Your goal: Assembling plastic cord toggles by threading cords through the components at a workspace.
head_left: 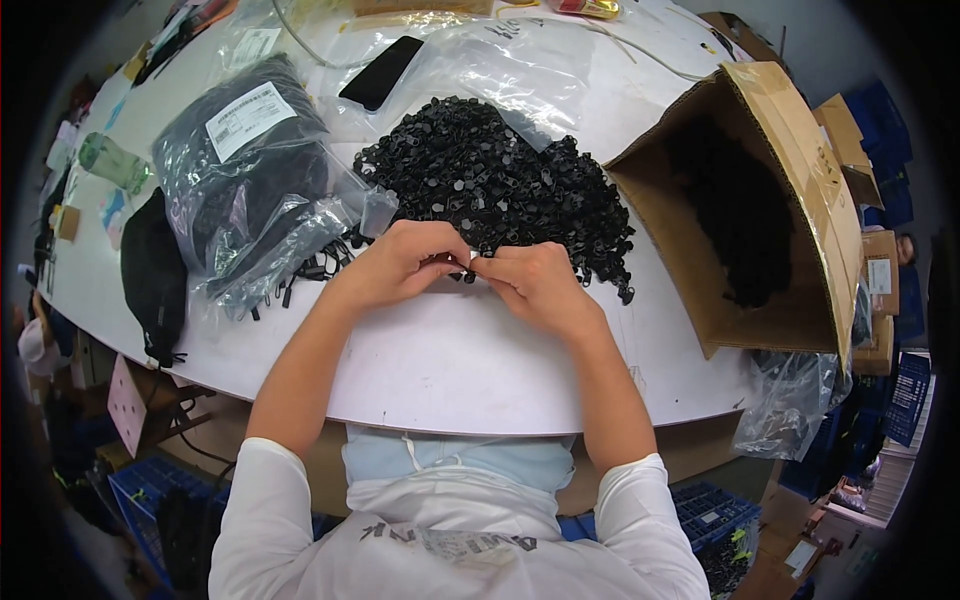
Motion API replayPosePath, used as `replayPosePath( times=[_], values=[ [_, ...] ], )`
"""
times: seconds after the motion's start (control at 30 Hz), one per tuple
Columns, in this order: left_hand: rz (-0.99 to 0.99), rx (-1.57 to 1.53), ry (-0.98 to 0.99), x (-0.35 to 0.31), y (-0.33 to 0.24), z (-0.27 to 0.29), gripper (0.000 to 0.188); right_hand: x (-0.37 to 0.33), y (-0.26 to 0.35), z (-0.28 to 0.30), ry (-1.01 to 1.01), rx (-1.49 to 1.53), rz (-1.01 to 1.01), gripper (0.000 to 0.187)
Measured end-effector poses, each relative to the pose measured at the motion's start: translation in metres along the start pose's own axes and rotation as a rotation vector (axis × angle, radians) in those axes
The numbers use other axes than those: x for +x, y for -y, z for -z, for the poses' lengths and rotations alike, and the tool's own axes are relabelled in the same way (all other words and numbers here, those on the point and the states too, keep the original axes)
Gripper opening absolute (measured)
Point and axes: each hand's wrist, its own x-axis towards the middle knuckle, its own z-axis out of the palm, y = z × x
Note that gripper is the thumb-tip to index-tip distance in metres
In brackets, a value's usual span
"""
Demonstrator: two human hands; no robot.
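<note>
with the clock centred where the hands meet and twelve pointing away from the person, a green-tinted clear bottle lies between nine and ten, far out toward the left of the white surface. a black pouch rests at nine, near the edge, and just beside it at ten sits a bulky clear plastic bag, full of something dark and bearing a white label. black corded bits are strewn at nine, between that bag and the left forearm. the left hand has its thumb and forefinger pressed together, its forearm coming in from between seven and eight. a dark phone lies at eleven. a broad heap of small black pieces spreads at twelve, its near edge right beside the fingers. at the centre, a small piece is pinched between the fingertips of both hands, too tiny to make out. a flat clear bag lies beyond the heap, between twelve and one. the right hand is pinched too, its fingertips nearly meeting the left's, its forearm rising from between four and five. at three, a cardboard box lies with its mouth facing the heap and a dark mass inside; crumpled clear plastic hangs below it at four.
</note>
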Motion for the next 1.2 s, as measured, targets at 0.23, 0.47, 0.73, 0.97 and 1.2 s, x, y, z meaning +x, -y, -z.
replayPosePath(
  times=[0.23,0.47,0.73,0.97,1.2],
  values=[
    [-0.042,-0.012,0.057,0.001,0.001,-0.001,0.015,0.0,-0.005,0.0,0.059,0.255,-0.019,0.009],
    [-0.321,0.348,-0.1,0.002,-0.012,-0.011,0.017,0.005,-0.002,0.008,0.107,0.405,-0.134,0.012],
    [0.087,0.043,-0.328,0.0,-0.01,-0.025,0.009,0.003,0.002,-0.009,-0.331,0.28,-0.047,0.012],
    [0.353,-0.634,-0.016,-0.002,-0.005,-0.017,0.027,0.005,0.014,-0.011,-0.395,0.073,0.095,0.014],
    [0.273,-0.27,-0.318,-0.002,0.001,-0.029,0.022,0.002,0.01,-0.011,-0.307,0.038,0.108,0.016]
  ],
)
